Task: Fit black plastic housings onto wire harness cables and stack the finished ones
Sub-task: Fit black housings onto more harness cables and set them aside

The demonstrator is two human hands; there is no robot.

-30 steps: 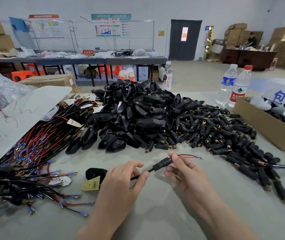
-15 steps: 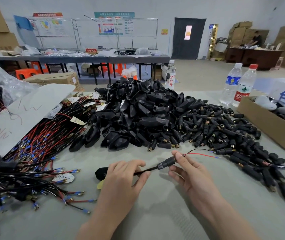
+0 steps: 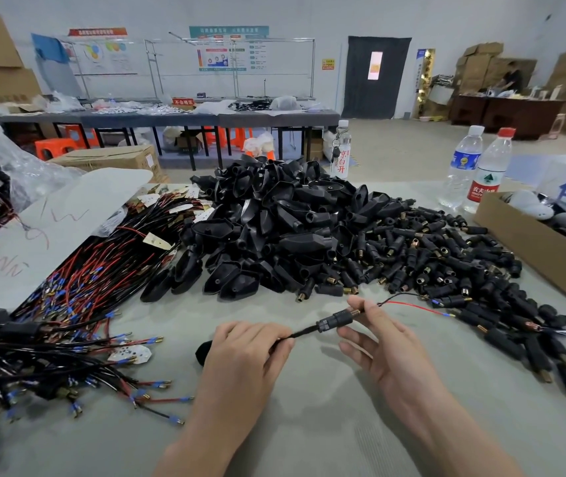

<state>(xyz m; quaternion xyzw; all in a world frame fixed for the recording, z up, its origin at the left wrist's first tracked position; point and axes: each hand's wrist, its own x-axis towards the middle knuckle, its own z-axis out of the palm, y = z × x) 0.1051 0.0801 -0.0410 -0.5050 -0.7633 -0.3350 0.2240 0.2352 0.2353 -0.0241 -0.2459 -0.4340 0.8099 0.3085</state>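
Drawn further apart than a second ago, my hands now show more cable between them, and the yellow tag is out of sight.
Head view: my left hand [image 3: 247, 356] grips the black cable [image 3: 303, 333] in curled fingers, with a black housing [image 3: 204, 351] just beside it on the desk [image 3: 309, 425]. My right hand [image 3: 384, 346] pinches the plug [image 3: 338, 318] at its far end, and thin red and black wires [image 3: 412, 306] trail rightward. Heaped housings [image 3: 274, 228] and loose plugs [image 3: 446, 266] lie beyond.
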